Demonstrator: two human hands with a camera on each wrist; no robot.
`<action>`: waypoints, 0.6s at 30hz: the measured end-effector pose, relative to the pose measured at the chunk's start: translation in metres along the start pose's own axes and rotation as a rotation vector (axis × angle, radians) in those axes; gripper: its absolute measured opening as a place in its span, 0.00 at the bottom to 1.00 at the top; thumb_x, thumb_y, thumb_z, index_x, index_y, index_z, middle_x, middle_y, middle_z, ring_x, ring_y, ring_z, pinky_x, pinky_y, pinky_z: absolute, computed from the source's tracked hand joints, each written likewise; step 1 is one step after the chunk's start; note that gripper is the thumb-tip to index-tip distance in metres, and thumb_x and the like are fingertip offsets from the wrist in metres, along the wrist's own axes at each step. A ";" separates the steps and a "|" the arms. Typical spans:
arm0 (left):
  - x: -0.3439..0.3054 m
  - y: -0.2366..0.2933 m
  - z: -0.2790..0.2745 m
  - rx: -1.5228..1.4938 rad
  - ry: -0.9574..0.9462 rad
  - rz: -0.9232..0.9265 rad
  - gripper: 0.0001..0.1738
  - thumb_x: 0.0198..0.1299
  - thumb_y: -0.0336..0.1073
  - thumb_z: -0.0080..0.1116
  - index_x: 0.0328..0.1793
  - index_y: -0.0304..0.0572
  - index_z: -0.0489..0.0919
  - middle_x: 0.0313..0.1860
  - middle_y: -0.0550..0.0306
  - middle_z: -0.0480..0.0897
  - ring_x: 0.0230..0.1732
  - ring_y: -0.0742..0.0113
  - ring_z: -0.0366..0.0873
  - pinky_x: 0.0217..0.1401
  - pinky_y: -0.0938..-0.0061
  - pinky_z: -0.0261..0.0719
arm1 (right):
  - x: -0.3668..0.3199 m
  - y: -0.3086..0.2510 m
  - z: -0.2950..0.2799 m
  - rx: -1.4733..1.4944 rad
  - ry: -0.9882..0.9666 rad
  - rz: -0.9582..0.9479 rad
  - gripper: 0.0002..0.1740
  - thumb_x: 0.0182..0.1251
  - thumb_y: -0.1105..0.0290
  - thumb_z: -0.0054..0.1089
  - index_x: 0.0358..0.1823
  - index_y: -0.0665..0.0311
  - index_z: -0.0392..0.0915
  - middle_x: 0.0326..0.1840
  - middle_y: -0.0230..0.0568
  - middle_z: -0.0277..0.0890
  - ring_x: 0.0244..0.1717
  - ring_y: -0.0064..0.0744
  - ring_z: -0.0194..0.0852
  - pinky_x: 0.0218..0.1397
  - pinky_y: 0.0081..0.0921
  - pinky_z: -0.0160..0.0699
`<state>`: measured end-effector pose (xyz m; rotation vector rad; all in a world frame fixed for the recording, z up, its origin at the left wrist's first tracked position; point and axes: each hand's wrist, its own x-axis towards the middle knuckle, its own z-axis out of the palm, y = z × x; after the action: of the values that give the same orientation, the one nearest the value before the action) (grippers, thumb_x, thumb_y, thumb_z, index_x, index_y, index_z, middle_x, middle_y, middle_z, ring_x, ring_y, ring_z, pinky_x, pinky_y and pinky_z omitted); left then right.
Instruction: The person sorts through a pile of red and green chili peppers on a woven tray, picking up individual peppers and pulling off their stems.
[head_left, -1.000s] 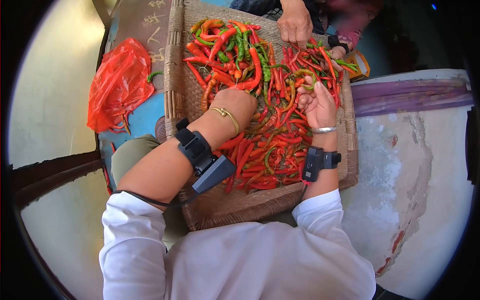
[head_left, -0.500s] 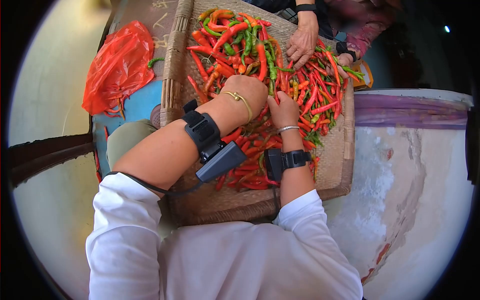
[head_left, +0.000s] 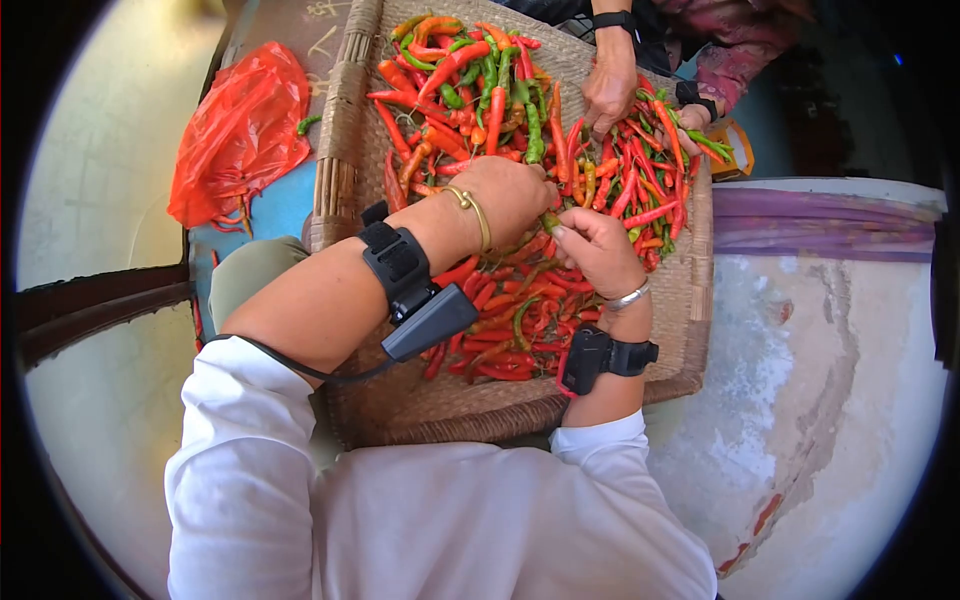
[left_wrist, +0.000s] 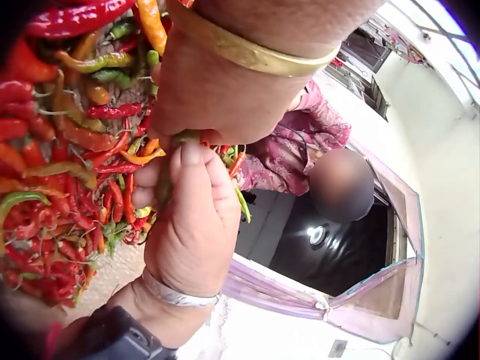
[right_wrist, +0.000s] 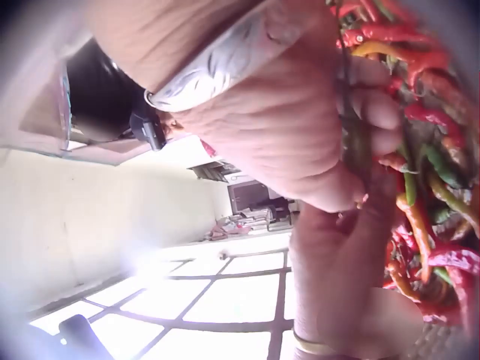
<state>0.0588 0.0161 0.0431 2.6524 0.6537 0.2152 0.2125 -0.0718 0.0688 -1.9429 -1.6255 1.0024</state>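
Note:
My left hand (head_left: 495, 200), with a gold bangle, is curled above the chili peppers (head_left: 520, 310) in a woven tray (head_left: 380, 405). Close on its right, my right hand (head_left: 600, 250), with a silver bangle, pinches a green pepper (head_left: 551, 221) between thumb and fingers. In the left wrist view the green pepper (left_wrist: 185, 138) runs from the right hand (left_wrist: 191, 232) to under the left hand (left_wrist: 225, 97), whose fingertips are mostly hidden. The right wrist view shows the dark green pepper (right_wrist: 356, 142) in the right hand (right_wrist: 277, 127), the left hand's fingers (right_wrist: 375, 214) meeting its end.
Another person's hands (head_left: 608, 95) reach over the tray's far right part, among red peppers. A red plastic bag (head_left: 240, 140) lies on a blue surface to the left. A purple cloth (head_left: 820, 220) crosses beyond the tray at right.
My right hand has come down and left from the far right peppers to beside my left hand, which has shifted slightly. The other person's hand has moved lower over the peppers.

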 end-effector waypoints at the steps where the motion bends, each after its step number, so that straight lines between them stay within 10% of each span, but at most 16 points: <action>1: 0.001 -0.002 -0.002 0.001 -0.005 0.001 0.10 0.47 0.35 0.53 0.38 0.44 0.75 0.35 0.56 0.76 0.35 0.59 0.78 0.32 0.66 0.77 | -0.003 -0.002 -0.008 0.186 -0.067 0.052 0.10 0.56 0.67 0.52 0.27 0.68 0.72 0.15 0.35 0.68 0.17 0.22 0.67 0.22 0.20 0.65; 4: 0.005 -0.007 -0.003 0.039 -0.100 -0.044 0.09 0.49 0.36 0.51 0.36 0.44 0.75 0.30 0.56 0.78 0.33 0.58 0.78 0.31 0.66 0.77 | -0.011 0.008 -0.030 0.423 -0.160 0.070 0.10 0.59 0.66 0.49 0.31 0.67 0.73 0.21 0.30 0.71 0.19 0.18 0.65 0.23 0.12 0.64; 10: 0.004 -0.001 -0.003 -0.027 0.079 -0.165 0.07 0.51 0.37 0.50 0.31 0.43 0.75 0.24 0.53 0.78 0.29 0.54 0.78 0.30 0.63 0.76 | 0.002 0.043 -0.042 1.124 0.281 -0.110 0.15 0.61 0.64 0.48 0.38 0.71 0.71 0.22 0.37 0.72 0.21 0.23 0.68 0.25 0.16 0.67; 12: 0.002 0.003 -0.005 -0.127 0.170 -0.169 0.08 0.52 0.38 0.51 0.31 0.42 0.76 0.23 0.52 0.77 0.29 0.53 0.77 0.30 0.62 0.75 | 0.017 0.074 -0.040 1.064 0.320 -0.069 0.20 0.60 0.62 0.50 0.47 0.72 0.68 0.31 0.44 0.74 0.32 0.31 0.73 0.34 0.24 0.72; 15: 0.001 0.006 -0.007 -0.257 0.347 -0.086 0.08 0.51 0.38 0.53 0.32 0.42 0.76 0.24 0.51 0.78 0.28 0.52 0.76 0.31 0.62 0.74 | 0.024 0.062 -0.025 -0.360 0.766 0.003 0.31 0.55 0.63 0.55 0.59 0.70 0.59 0.51 0.51 0.65 0.51 0.39 0.67 0.51 0.32 0.67; 18: 0.002 0.006 -0.008 -0.374 0.494 -0.026 0.09 0.50 0.38 0.56 0.33 0.41 0.76 0.24 0.51 0.78 0.28 0.51 0.76 0.31 0.64 0.74 | 0.022 0.025 -0.002 0.002 0.368 -0.140 0.29 0.52 0.70 0.58 0.57 0.65 0.63 0.49 0.46 0.66 0.50 0.38 0.66 0.47 0.27 0.68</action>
<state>0.0615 0.0153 0.0532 2.2335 0.7108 0.9097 0.2318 -0.0566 0.0461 -1.8501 -1.5193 0.5520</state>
